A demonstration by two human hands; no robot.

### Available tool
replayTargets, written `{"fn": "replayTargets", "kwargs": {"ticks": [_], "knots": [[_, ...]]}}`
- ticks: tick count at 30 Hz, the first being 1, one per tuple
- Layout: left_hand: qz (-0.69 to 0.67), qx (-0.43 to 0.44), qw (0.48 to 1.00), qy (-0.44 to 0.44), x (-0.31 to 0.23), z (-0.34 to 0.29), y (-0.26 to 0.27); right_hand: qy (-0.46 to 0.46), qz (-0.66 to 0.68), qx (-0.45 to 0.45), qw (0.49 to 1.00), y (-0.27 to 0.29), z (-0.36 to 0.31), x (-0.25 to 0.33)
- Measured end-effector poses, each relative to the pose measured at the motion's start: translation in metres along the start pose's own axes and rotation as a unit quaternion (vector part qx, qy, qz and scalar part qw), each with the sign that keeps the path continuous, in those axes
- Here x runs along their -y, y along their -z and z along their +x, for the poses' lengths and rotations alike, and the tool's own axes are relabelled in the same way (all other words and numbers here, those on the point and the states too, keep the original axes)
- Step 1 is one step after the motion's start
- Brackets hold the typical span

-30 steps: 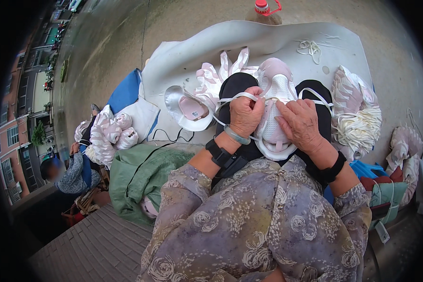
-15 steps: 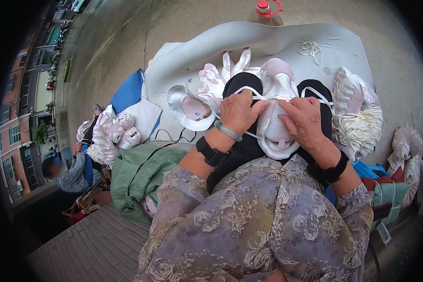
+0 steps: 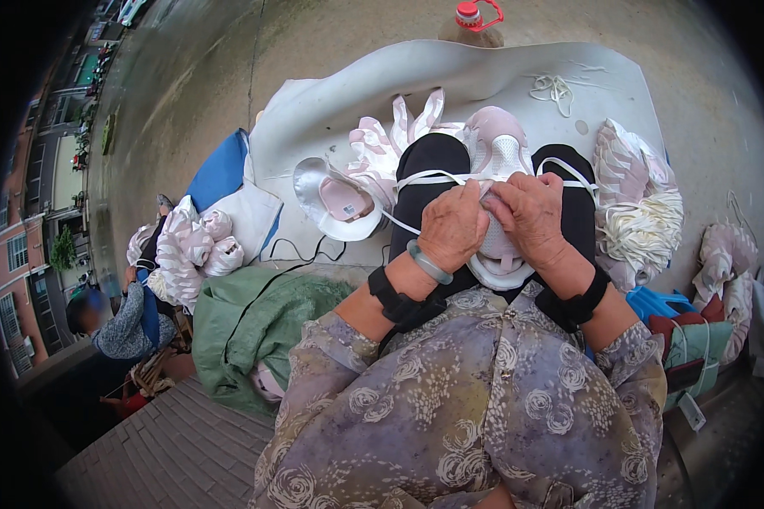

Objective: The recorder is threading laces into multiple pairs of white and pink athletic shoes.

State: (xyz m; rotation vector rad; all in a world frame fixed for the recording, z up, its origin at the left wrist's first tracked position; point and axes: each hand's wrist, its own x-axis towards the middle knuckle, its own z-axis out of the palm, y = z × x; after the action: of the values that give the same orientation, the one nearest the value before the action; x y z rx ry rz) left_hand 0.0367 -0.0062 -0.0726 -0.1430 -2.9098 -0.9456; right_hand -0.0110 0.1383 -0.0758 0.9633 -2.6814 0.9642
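A pink and white shoe upper lies between my knees, its toe pointing away from me. White shoelace runs across it and spreads out over both dark trouser legs. My left hand is closed in a pinch on the lace at the left edge of the lacing. Close beside it, my right hand pinches the lace over the tongue, its fingertips nearly touching the left ones. The exact grip of the fingertips is partly hidden. A second shoe upper sits to the left with its pink insole side showing.
A pale sheet carries stacked shoe uppers, loose laces and a bundle of white laces. Left are a green sack, more uppers and a seated person. A red-capped jug stands beyond.
Both hands have drawn together over the tongue; my left hand moved down and right, and my right hand shifted left and up. The view has shifted slightly.
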Motion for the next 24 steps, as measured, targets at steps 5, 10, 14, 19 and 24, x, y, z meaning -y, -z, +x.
{"fn": "replayTargets", "kwargs": {"ticks": [5, 10, 14, 19, 24], "knots": [[-0.079, 0.016, 0.996, -0.024, 0.013, 0.001, -0.001, -0.003, -0.034, 0.006, 0.999, -0.009, 0.002, 0.001], [-0.101, 0.007, 0.995, -0.016, 0.01, 0.003, -0.004, 0.102, -0.094, 0.001, 0.99, -0.006, 0.009, -0.001], [-0.035, -0.011, 0.999, -0.027, 0.005, -0.001, -0.01, 0.171, -0.145, 0.023, 0.974, 0.018, -0.001, 0.005], [-0.002, -0.036, 0.999, -0.037, 0.002, -0.008, -0.01, 0.017, -0.124, -0.046, 0.991, 0.09, -0.079, -0.027], [0.03, -0.032, 0.998, -0.034, -0.007, -0.01, -0.01, -0.254, -0.212, -0.072, 0.941, 0.139, -0.245, -0.157]]}}
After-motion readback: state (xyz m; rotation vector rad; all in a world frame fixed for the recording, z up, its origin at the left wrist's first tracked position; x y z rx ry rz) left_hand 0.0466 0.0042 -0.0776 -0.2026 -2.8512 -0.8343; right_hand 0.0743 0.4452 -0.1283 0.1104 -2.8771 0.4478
